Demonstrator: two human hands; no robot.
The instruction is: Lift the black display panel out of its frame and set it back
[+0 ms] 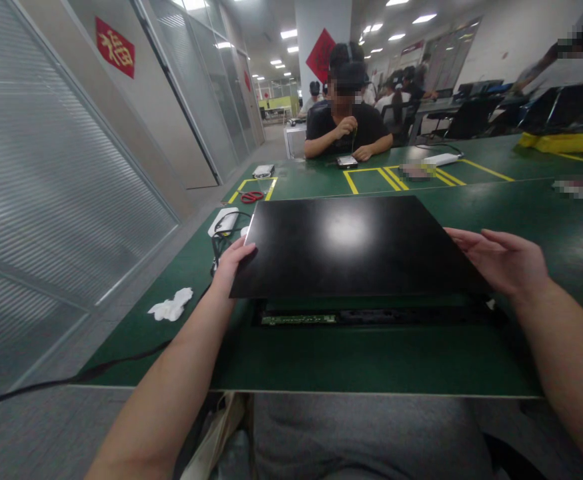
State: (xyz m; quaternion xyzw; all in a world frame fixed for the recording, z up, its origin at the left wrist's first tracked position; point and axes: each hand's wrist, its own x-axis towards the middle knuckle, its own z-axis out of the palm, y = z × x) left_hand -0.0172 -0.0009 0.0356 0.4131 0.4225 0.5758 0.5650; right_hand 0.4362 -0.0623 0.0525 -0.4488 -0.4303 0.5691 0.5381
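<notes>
A large glossy black panel (351, 247) is held a little above the green table (321, 360) in front of me. My left hand (231, 261) grips its left edge, fingers curled over the corner. My right hand (504, 260) holds the right edge with fingers stretched along it. Under the panel's near edge lies a dark frame with a narrow green circuit strip (299, 320).
A crumpled white cloth (171, 307) lies at the left. A white power brick with a black cable (224, 223) and red scissors (251, 196) sit beyond it. A person in black (346, 127) sits across the table. Yellow tape outlines mark the far surface.
</notes>
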